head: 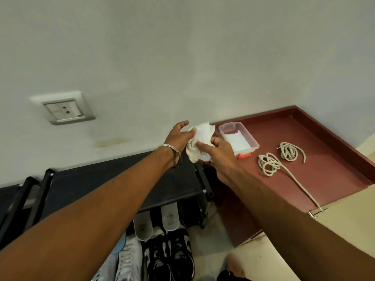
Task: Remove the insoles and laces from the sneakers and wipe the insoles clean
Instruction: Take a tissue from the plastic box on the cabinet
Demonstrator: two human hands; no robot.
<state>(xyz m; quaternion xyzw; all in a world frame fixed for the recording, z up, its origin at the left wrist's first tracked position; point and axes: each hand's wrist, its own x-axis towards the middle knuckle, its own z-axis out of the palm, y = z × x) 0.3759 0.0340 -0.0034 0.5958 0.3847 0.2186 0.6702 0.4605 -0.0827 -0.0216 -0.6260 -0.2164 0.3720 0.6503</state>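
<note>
Two pale insoles (156, 222) stood low in the middle, above black sneakers (170, 258). Two coiled laces (280, 159) lay at right. A crumpled white cloth (200, 141) was mid-frame.

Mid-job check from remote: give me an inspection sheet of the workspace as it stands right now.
Surface: maroon ledge against the wall; black shoe rack to its left.
Job's things: two coiled laces lie on the ledge; two insoles stand propped against the rack; black sneakers on the floor below; white cloth held between both hands.
Clutter: clear plastic box with red clips on the ledge; white shoes beside the sneakers.
Grips: left hand and right hand both pinch the cloth.
Cables: nothing seen.
Surroundings: wall socket on the pale wall, stain below it.
</note>
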